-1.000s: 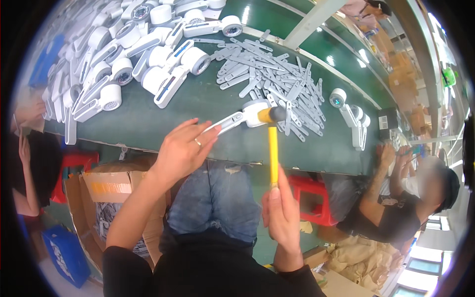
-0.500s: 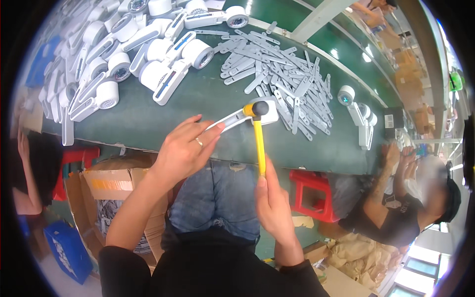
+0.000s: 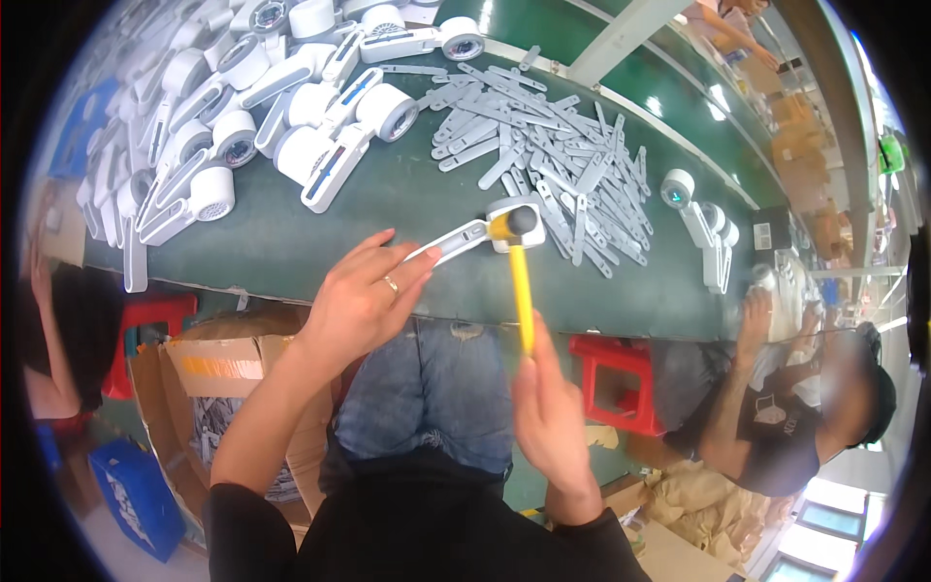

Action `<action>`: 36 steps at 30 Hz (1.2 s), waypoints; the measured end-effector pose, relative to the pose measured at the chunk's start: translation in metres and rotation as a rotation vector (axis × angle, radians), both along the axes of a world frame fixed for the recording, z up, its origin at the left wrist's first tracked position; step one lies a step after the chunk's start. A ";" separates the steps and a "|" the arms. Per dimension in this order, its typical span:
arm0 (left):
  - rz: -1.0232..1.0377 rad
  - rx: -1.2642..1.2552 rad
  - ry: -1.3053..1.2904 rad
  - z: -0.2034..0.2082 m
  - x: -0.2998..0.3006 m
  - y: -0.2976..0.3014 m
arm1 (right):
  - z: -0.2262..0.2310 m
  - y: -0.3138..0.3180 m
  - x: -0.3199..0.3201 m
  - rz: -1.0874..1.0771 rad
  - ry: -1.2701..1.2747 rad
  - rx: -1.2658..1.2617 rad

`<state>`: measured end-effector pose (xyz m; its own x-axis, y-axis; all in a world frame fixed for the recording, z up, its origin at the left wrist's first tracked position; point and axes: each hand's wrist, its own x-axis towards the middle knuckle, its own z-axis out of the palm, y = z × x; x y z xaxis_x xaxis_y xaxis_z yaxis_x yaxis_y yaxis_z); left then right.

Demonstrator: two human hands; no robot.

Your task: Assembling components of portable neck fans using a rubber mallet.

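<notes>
My left hand (image 3: 364,299) grips the handle of a white handheld fan (image 3: 454,242), its fingers wrapped around the near end. The fan lies at a slant on the green table, its round head pointing right, and a grey strip runs along the handle. In my right hand (image 3: 553,422) is a mallet (image 3: 524,291) with a yellow shaft and a dark rubber face. The mallet's head hovers over or rests on the joint between the fan's handle and head; contact cannot be made out. Just beyond lies a pile of loose grey strips (image 3: 543,136).
Many white handheld fans (image 3: 211,192) crowd the table's left side, and a few more (image 3: 679,187) stand at the right. Below the table edge are a cardboard box (image 3: 223,367), a blue bin (image 3: 139,500) and a red stool (image 3: 621,383). A co-worker (image 3: 776,417) sits at the right.
The mallet's head has shifted slightly right and down, off the handle's end toward the fan's head. My right hand moved a little right and nearer me; my left hand stays about where it was.
</notes>
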<state>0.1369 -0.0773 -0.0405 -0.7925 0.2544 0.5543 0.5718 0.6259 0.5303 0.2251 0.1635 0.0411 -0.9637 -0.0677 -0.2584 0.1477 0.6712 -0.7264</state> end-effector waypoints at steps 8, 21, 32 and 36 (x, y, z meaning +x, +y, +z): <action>-0.007 0.018 -0.001 -0.002 0.004 -0.002 | 0.014 -0.007 -0.003 0.014 -0.066 0.062; 0.020 0.020 -0.021 0.001 0.005 -0.001 | 0.020 -0.001 0.019 0.021 0.359 -0.150; 0.019 0.172 -0.120 -0.011 -0.002 -0.005 | 0.032 0.002 0.016 0.166 0.276 -0.091; 0.073 0.438 -0.450 -0.003 0.001 0.003 | -0.002 -0.010 -0.005 0.172 -0.112 0.102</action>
<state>0.1380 -0.0747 -0.0436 -0.9789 0.0162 0.2037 0.1978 0.3253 0.9247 0.2199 0.1537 0.0391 -0.9050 -0.1967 -0.3772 0.1005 0.7628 -0.6388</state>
